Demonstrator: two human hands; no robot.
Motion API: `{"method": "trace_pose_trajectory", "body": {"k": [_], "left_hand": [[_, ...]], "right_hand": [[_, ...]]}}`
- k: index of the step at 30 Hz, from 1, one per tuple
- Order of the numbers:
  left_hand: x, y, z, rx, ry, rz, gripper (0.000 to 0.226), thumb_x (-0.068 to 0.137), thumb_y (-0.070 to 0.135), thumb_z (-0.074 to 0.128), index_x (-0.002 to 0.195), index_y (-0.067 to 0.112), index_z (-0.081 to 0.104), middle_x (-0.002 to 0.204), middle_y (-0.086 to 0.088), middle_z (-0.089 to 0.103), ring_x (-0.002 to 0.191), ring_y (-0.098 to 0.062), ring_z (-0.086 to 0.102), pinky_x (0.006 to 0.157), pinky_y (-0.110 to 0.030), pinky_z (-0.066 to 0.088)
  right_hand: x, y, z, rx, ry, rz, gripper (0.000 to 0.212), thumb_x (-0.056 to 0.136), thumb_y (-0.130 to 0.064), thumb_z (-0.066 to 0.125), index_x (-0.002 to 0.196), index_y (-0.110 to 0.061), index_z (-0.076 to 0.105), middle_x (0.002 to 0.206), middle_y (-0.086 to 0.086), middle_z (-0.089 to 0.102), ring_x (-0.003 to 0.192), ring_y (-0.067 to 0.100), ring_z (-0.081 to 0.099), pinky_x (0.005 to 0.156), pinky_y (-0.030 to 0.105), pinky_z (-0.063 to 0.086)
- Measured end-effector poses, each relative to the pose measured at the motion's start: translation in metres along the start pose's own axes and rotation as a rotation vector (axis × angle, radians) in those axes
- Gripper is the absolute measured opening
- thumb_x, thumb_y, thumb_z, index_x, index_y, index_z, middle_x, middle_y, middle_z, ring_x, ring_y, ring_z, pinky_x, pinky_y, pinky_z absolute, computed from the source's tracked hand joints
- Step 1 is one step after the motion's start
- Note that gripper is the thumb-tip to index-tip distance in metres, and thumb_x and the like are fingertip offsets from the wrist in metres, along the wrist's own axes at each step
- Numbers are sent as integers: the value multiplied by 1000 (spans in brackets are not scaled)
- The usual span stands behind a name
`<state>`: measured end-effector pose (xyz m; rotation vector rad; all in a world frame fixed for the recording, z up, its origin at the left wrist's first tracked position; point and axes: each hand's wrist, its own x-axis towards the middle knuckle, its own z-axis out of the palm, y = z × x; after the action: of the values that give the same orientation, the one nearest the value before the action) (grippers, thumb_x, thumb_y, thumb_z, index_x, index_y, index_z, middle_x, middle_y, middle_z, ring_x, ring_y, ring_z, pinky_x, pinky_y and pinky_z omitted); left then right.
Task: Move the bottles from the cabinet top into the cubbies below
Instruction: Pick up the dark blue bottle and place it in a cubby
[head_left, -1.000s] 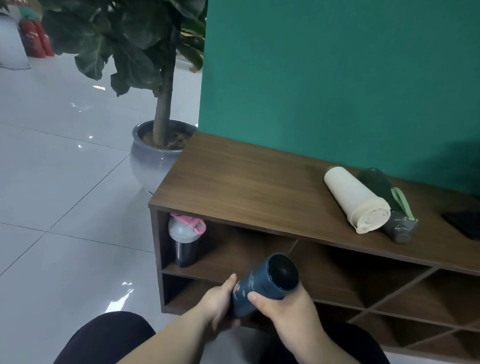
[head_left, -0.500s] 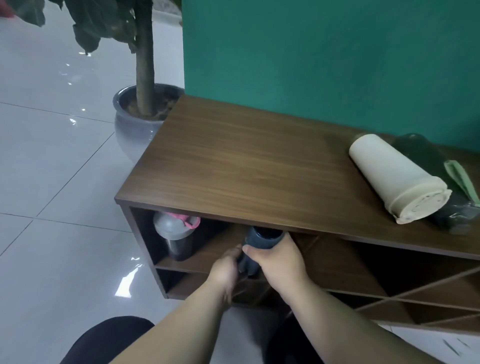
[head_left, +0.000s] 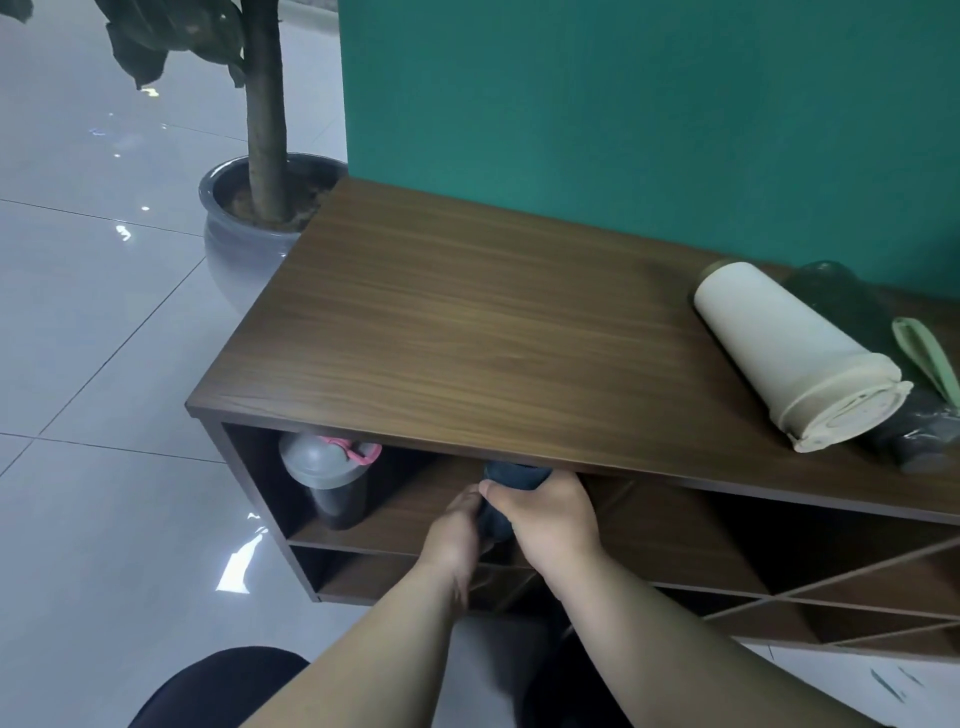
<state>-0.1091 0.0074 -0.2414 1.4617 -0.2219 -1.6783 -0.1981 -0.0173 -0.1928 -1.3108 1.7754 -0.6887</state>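
Long walnut-brown wooden cabinet (head_left: 467, 332); cream cylindrical bottle (head_left: 795, 353) and dark green strapped bottle (head_left: 852, 306) lying on top. Grey-lidded shaker bottle (head_left: 324, 478) upright in left cubby. Both hands, right (head_left: 550, 519) and left (head_left: 457, 535), closed around dark blue bottle (head_left: 511, 478) at upper cubby mouth.

To my left a potted tree (head_left: 265, 109) stands in a rounded grey glazed pot (head_left: 236, 244), its trunk rising from dark soil and its big dark leaves hanging at the top edge of my view. The pot sits on glossy pale floor tiles (head_left: 93, 322) that catch bright glints of light. Ahead of me is a flat teal wall (head_left: 649, 114). My dark-clothed knee (head_left: 218, 686) shows at the bottom.
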Motion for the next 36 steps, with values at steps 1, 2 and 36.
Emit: {"method": "trace_pose_trajectory", "body": {"k": [1,2,36], "left_hand": [[2,-1,0,-5,4,7,29,99,39,40,94,36,68,106,9,72,97,-14,68,74,-35,43],[3,-1,0,-1,3,8,29,99,39,40,93,35,68,104,8,72,96,-14,68,73,-34,43],[-73,-12,-3,145,-26,21,29,94,33,59,112,14,70,101,-7,74,82,-23,66,67,-30,46]], "right_hand": [[1,0,0,3,-4,8,24,67,-33,89,69,-25,67,76,-9,74,76,14,72,78,38,61],[1,0,0,7,-9,12,24,67,-34,89,71,-25,67,77,-9,74,76,14,72,79,38,61],[-90,-43,-185,-127,493,-341,53,82,-24,78,129,-28,55,130,-7,49,129,21,46,109,38,39]]}}
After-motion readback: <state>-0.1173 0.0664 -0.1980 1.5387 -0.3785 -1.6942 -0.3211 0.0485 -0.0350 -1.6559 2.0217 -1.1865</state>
